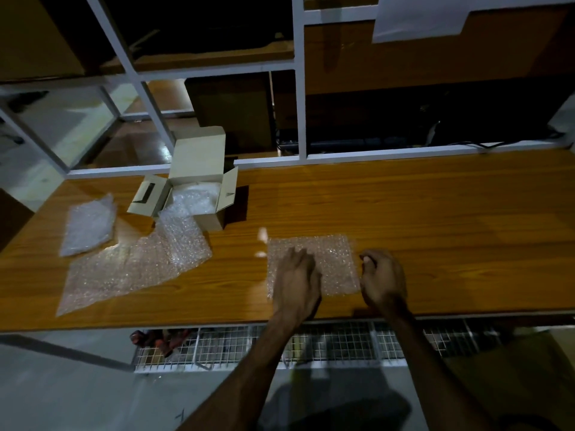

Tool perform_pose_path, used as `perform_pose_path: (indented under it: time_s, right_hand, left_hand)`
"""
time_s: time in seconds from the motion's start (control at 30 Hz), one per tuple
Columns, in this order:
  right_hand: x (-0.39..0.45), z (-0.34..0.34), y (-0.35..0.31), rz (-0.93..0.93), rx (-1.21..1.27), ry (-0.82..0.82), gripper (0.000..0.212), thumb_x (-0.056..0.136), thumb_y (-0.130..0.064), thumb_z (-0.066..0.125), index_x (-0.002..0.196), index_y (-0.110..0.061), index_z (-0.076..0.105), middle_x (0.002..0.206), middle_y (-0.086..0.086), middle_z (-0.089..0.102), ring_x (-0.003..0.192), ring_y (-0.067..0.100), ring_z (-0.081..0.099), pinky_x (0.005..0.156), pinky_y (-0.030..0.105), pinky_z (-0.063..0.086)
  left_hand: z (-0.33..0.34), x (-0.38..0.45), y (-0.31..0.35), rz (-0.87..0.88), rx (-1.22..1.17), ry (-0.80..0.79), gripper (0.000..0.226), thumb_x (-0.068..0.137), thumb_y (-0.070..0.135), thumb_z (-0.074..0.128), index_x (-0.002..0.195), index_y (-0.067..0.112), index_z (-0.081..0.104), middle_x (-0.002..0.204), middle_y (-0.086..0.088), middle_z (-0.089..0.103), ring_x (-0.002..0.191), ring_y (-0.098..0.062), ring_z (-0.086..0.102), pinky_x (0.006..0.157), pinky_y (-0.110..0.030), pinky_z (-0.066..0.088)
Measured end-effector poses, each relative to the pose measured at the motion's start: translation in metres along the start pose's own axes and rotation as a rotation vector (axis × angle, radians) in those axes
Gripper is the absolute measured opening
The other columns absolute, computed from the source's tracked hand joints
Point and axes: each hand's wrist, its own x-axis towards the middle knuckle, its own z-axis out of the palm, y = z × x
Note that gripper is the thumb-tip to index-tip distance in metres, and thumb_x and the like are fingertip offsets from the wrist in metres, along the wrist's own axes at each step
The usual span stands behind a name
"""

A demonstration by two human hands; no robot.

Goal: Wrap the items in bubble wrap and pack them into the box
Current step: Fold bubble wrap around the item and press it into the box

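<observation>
A small square sheet of bubble wrap (333, 259) lies flat on the wooden table (435, 228) near its front edge. My left hand (297, 279) rests palm down on the sheet's left part, fingers spread. My right hand (382, 278) hovers at the sheet's right edge with fingers curled; whether it pinches the edge is unclear. An open white cardboard box (199, 185) stands at the back left, with bubble wrap inside. A long bubble wrap strip (140, 265) trails from the box across the table. No unwrapped item is visible.
A separate folded bubble wrap piece (88, 225) lies at the far left. A white-framed shelf unit (298, 113) with dark boxes rises behind the table. A wire mesh basket (280, 346) hangs under the front edge. A white paper (420, 17) hangs top right.
</observation>
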Motion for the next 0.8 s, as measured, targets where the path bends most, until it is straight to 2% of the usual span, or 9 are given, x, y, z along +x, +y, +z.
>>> perform_pose_path:
  time_s: [0.07, 0.13, 0.23, 0.3, 0.4, 0.5, 0.67, 0.73, 0.8]
  right_hand:
    - [-0.008, 0.010, -0.021, -0.152, -0.090, 0.019, 0.030, 0.103, -0.007, 0.055, 0.129, -0.015, 0.068, 0.139, 0.003, 0.063, 0.124, 0.026, 0.060, 0.101, 0.034, 0.049]
    - [-0.012, 0.029, -0.048, -0.324, -0.148, -0.101, 0.043, 0.103, -0.006, 0.054, 0.144, -0.017, 0.058, 0.154, 0.002, 0.052, 0.140, 0.022, 0.049, 0.115, 0.040, 0.043]
    - [-0.009, 0.064, -0.071, -0.505, -0.282, -0.320, 0.059, 0.103, -0.008, 0.051, 0.159, -0.020, 0.038, 0.169, 0.001, 0.028, 0.157, 0.021, 0.023, 0.128, 0.044, 0.022]
    - [-0.006, 0.080, -0.070, -0.487, -0.364, -0.430, 0.061, 0.107, -0.018, 0.045, 0.164, -0.023, 0.024, 0.173, 0.002, 0.013, 0.160, 0.023, 0.009, 0.129, 0.043, 0.008]
    - [-0.001, 0.085, -0.052, -0.413, -0.475, -0.437, 0.059, 0.111, -0.048, 0.021, 0.166, -0.028, 0.010, 0.173, 0.001, -0.001, 0.160, 0.023, -0.004, 0.129, 0.046, 0.000]
    - [0.007, 0.077, -0.031, -0.389, -0.547, -0.408, 0.069, 0.105, -0.063, 0.002, 0.164, -0.029, -0.002, 0.170, 0.000, -0.012, 0.159, 0.023, -0.011, 0.129, 0.052, -0.002]
    - [0.025, 0.057, -0.008, -0.255, -0.532, -0.341, 0.065, 0.106, -0.057, 0.000, 0.165, -0.030, 0.000, 0.171, -0.001, -0.010, 0.159, 0.022, -0.011, 0.129, 0.052, -0.004]
    - [0.028, 0.051, -0.004, -0.254, -0.523, -0.358, 0.061, 0.109, -0.051, 0.005, 0.166, -0.029, 0.001, 0.172, -0.001, -0.009, 0.159, 0.022, -0.010, 0.129, 0.052, -0.003]
    - [0.032, 0.047, -0.001, -0.265, -0.487, -0.373, 0.056, 0.113, -0.041, 0.018, 0.166, -0.026, 0.008, 0.173, 0.002, -0.004, 0.160, 0.023, -0.005, 0.129, 0.052, 0.000]
  left_hand:
    - [-0.009, 0.000, -0.010, -0.048, 0.060, 0.038, 0.030, 0.107, 0.027, 0.038, 0.116, 0.016, 0.065, 0.127, -0.007, 0.066, 0.133, -0.025, 0.052, 0.128, -0.049, 0.026]
    - [-0.016, 0.000, -0.017, -0.074, 0.124, 0.016, 0.035, 0.110, 0.026, 0.035, 0.129, 0.011, 0.060, 0.143, -0.015, 0.058, 0.146, -0.034, 0.042, 0.130, -0.050, 0.022]
    - [-0.018, 0.002, -0.031, -0.068, 0.282, -0.206, 0.053, 0.109, 0.030, 0.033, 0.157, 0.006, 0.034, 0.167, -0.019, 0.030, 0.160, -0.037, 0.015, 0.130, -0.055, 0.016]
    - [-0.017, 0.004, -0.042, -0.088, 0.330, -0.352, 0.064, 0.111, 0.036, 0.027, 0.167, 0.008, 0.011, 0.175, -0.015, 0.007, 0.162, -0.035, -0.003, 0.131, -0.054, 0.007]
    - [-0.018, 0.004, -0.051, -0.114, 0.369, -0.439, 0.064, 0.112, 0.041, 0.015, 0.168, 0.012, -0.001, 0.176, -0.010, -0.007, 0.162, -0.029, -0.013, 0.131, -0.055, 0.003]
    - [-0.020, -0.002, -0.052, -0.139, 0.421, -0.435, 0.064, 0.112, 0.043, 0.008, 0.168, 0.014, -0.003, 0.176, -0.010, -0.008, 0.162, -0.029, -0.013, 0.131, -0.056, 0.001]
    - [-0.028, -0.006, -0.051, -0.219, 0.439, -0.454, 0.068, 0.111, 0.049, 0.007, 0.167, 0.014, -0.008, 0.175, -0.015, -0.011, 0.161, -0.035, -0.012, 0.129, -0.059, -0.005]
    - [-0.030, -0.006, -0.049, -0.295, 0.441, -0.430, 0.073, 0.110, 0.056, 0.012, 0.167, 0.011, 0.002, 0.175, -0.019, -0.003, 0.161, -0.039, -0.007, 0.129, -0.061, -0.005]
    - [-0.030, -0.010, -0.049, -0.435, 0.425, -0.315, 0.081, 0.104, 0.071, 0.023, 0.158, 0.011, 0.032, 0.169, -0.020, 0.025, 0.158, -0.041, 0.015, 0.128, -0.064, 0.005]
